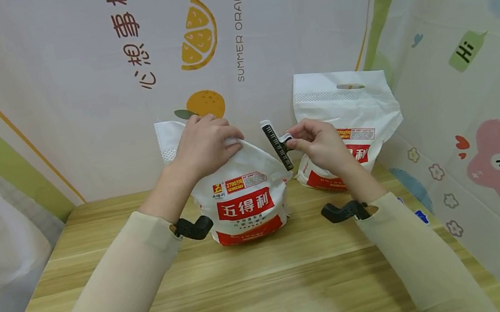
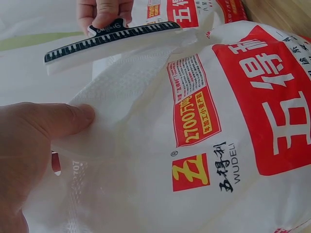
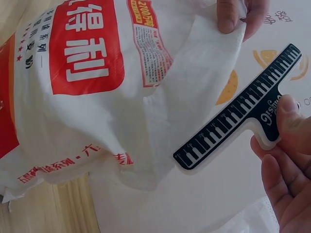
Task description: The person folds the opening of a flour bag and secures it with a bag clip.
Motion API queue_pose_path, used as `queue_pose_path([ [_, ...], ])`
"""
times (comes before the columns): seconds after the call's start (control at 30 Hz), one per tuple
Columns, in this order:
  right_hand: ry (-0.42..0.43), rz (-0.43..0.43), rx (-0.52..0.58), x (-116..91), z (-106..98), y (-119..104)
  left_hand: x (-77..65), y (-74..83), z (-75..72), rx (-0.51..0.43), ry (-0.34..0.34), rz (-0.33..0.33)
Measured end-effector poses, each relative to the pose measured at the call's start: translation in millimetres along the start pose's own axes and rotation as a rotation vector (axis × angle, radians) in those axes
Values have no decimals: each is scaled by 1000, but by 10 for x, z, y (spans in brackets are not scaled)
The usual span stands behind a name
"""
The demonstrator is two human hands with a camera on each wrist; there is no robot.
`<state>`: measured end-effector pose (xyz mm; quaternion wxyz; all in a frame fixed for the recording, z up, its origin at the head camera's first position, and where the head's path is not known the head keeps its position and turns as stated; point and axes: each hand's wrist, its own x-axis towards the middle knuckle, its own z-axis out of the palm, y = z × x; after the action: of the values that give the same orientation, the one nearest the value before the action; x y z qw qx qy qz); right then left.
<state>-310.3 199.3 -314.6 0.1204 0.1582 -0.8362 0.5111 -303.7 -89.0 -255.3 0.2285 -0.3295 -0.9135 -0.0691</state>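
Evidently, head view: left hand (image 1: 209, 143) grips the top of a white-and-red fabric-like bag (image 1: 244, 207) on a brown wooden table (image 1: 255, 300). Left wrist: likely soft, heavy; support below. Right wrist: right hand (image 3: 288, 177) pinches a black-and-white plastic bar clip (image 3: 238, 108), presumably stiff.

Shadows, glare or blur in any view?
Head: soft shadows on the wooden table; left wrist: large red-and-white print on the flour bag sharp, no harsh glare; right wrist: lettering on the piano-keyboard clip readable, no obvious smear.
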Motion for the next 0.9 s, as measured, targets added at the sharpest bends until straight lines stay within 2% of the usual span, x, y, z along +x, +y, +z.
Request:
queue_pose_path([
  [0.37, -75, 4, -124, 44, 124, -35, 6, 7, -14, 4, -10, -5],
  [0.9, -115, -28, -175, 58, 255, -83, 26, -31, -40, -68, -1, -5],
])
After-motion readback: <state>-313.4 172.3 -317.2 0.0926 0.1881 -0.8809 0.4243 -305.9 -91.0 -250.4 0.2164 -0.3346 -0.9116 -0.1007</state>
